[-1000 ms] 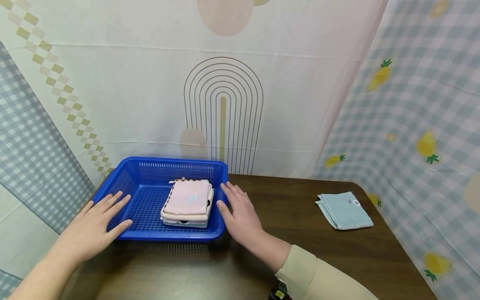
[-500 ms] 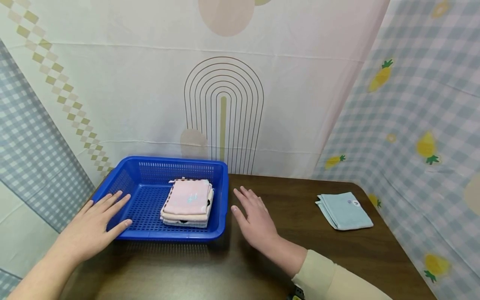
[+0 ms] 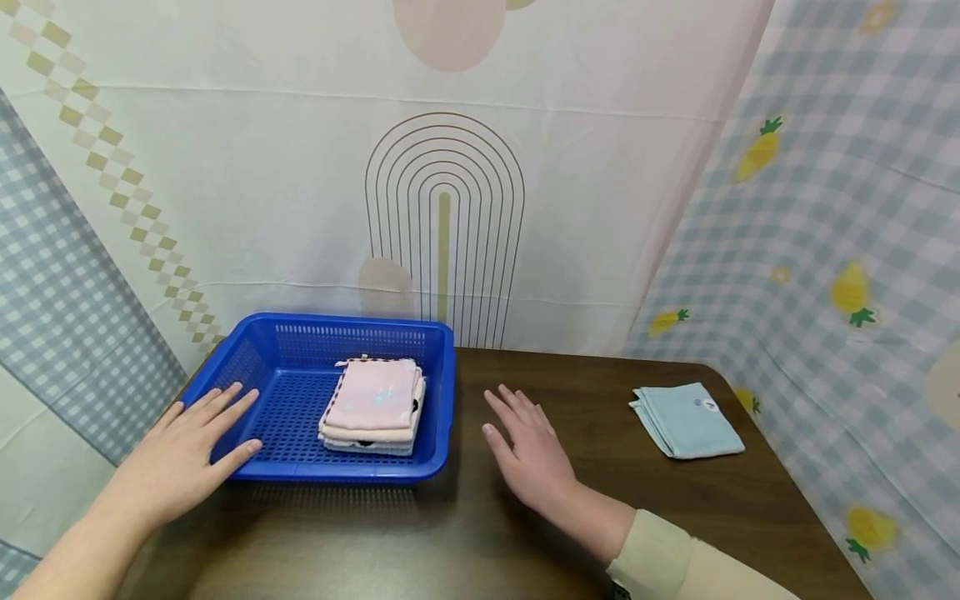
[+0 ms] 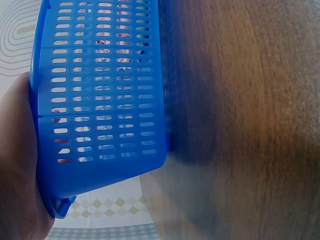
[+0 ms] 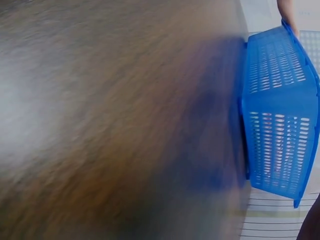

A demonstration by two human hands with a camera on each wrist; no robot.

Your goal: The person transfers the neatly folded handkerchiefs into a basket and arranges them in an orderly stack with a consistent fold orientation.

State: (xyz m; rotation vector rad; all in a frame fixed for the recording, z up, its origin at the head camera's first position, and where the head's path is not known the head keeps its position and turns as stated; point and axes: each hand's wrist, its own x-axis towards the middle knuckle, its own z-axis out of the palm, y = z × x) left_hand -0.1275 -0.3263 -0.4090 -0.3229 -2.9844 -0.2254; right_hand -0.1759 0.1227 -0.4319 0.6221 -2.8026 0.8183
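Observation:
My left hand (image 3: 183,450) rests over the near left corner of a blue plastic basket (image 3: 337,471), its fingers spread and straight across the rim. In the left wrist view that hand lies along the rim of the basket's slotted side (image 4: 100,100). Inside the basket, toward the right, sits a stack of folded cloths with a pink one (image 3: 372,396) on top. My right hand (image 3: 532,454) is apart from the basket, to its right, fingers extended and holding nothing. Farther right, a folded light-blue cloth (image 3: 690,422) lies on the table.
The dark wooden table (image 3: 337,542) ends at a rounded far right corner. A patterned fabric backdrop (image 3: 585,208) hangs directly behind it, and checked fabric (image 3: 810,275) with pineapples stands along the right side.
My right hand has come off the basket's right rim and moved to the right over the table. The left hand, the basket and the cloths keep their places.

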